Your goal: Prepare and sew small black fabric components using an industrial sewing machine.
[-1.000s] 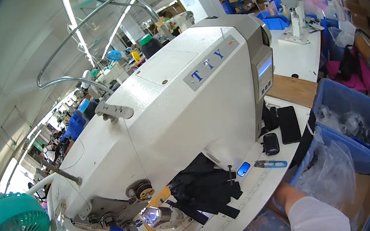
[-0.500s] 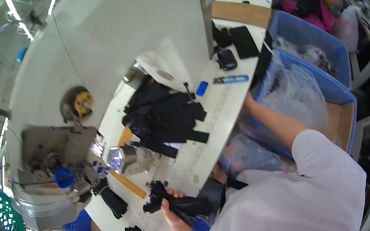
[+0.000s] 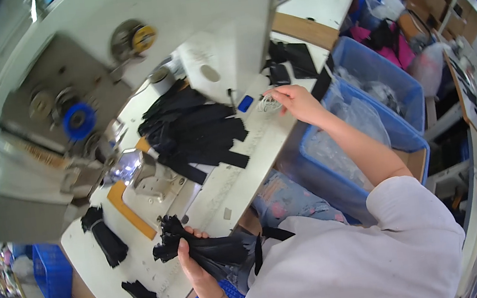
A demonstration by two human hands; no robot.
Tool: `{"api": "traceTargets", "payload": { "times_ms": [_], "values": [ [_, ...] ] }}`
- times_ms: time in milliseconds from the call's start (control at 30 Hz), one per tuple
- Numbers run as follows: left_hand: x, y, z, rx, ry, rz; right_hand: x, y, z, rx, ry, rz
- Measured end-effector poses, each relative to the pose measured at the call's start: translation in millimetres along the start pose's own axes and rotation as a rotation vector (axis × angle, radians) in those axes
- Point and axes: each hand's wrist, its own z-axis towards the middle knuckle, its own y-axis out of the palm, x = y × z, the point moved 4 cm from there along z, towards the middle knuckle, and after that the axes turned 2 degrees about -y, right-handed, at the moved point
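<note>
Left hand (image 3: pixel 192 265) is gripping a black bundle (image 3: pixel 223 250) at the table's (image 3: pixel 261 137) near edge, its palm mostly hidden; right hand (image 3: pixel 299 103), unseen half a second ago, is now holding blurry white loops (image 3: pixel 269 104).

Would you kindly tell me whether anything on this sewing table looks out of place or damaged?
Nothing looks clearly damaged. The pile of black strips by the sewing machine looks untidy, its ends fanned unevenly, unlike the bundle gathered in the left hand. A small scrap also lies loose on the white tabletop.
</note>
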Motion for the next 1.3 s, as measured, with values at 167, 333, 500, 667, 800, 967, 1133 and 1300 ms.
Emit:
{"api": "traceTargets", "payload": {
  "times_ms": [167, 333, 500, 667, 800, 967, 1133, 1300],
  "values": [
    [-5, -21, 3, 0.099, 0.023, -0.037, -8, 5, 35, 0.144, -0.302, -0.422],
    [2, -14, 0, 0.041, 0.037, 0.017, -22, 5, 51, 0.051, -0.333, -0.071],
    [3, -2, 3, -0.03, -0.002, 0.158, -15, 0, 62, 0.054, -0.067, 0.286],
    [-1, 9, 6, 0.084, 0.003, 0.114, -24, -2, 66, 0.16, -0.295, 0.207],
    [7, -16, 0, 0.098, -0.035, 0.208, -50, 28, 50, 0.132, -0.27, 0.086],
    [-16, 6, -8, -0.09, -0.147, 0.507, -85, 118, -54, -0.273, -0.412, -0.008],
    [-23, 40, -12, -0.393, 0.206, 0.33, -97, 166, -92, -0.373, -0.448, 0.263],
    [-6, 27, -34, -0.261, 0.107, 0.385, -72, 186, -76, -0.643, -0.231, 0.188]
  ]
}}
